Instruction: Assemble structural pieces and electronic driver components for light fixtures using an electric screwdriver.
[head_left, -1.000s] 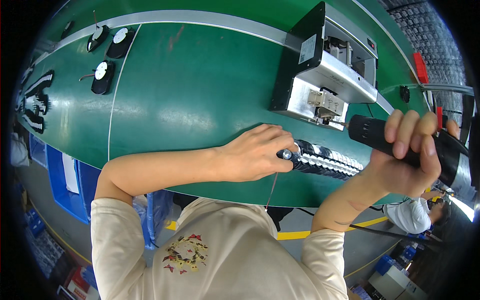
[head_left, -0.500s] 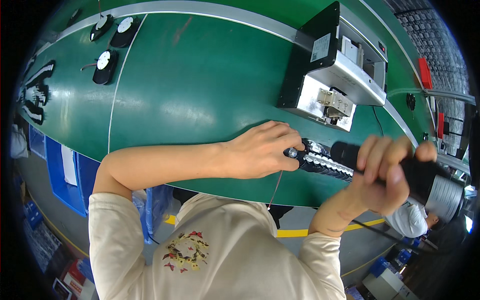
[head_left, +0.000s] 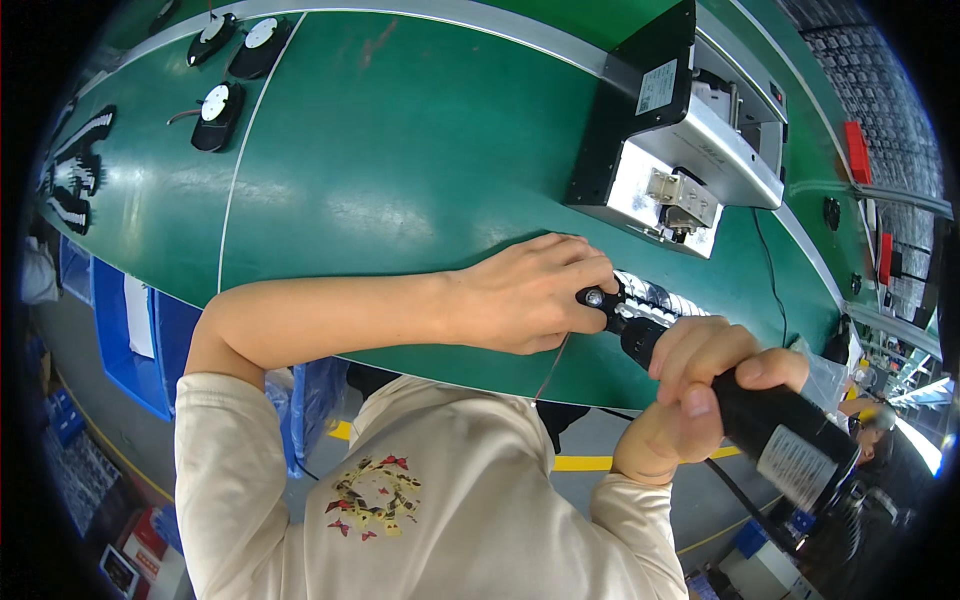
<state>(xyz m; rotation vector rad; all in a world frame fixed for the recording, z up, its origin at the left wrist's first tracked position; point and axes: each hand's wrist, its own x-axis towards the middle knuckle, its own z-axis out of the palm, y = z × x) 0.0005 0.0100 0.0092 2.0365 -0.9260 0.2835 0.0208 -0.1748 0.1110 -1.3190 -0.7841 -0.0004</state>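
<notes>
My left hand (head_left: pixel 535 295) is closed on the end of a black elongated part (head_left: pixel 600 298) near the table's front edge. That end carries a round silver piece; shiny ridged strips (head_left: pixel 655 292) run along the rest toward the right. A thin reddish wire (head_left: pixel 550 372) hangs below this hand. My right hand (head_left: pixel 705 375) is wrapped round a black electric screwdriver (head_left: pixel 785 435), tilted with its nose toward the part. The nose reaches the part's right side, but whether the bit touches is too small to tell. A dark cord trails from the tool's rear.
A black and silver box-shaped machine (head_left: pixel 690 150) stands beyond my hands. Several black oval pieces with white discs (head_left: pixel 215 103) lie at the far left, near black-and-white toothed pieces (head_left: pixel 75 170). A blue bin (head_left: pixel 125 345) sits below the table's left edge; a person (head_left: pixel 870 425) is at the right.
My right hand has brought the screwdriver left and down, its nose now over the part. My left hand keeps its grip, shifted slightly right in the picture.
</notes>
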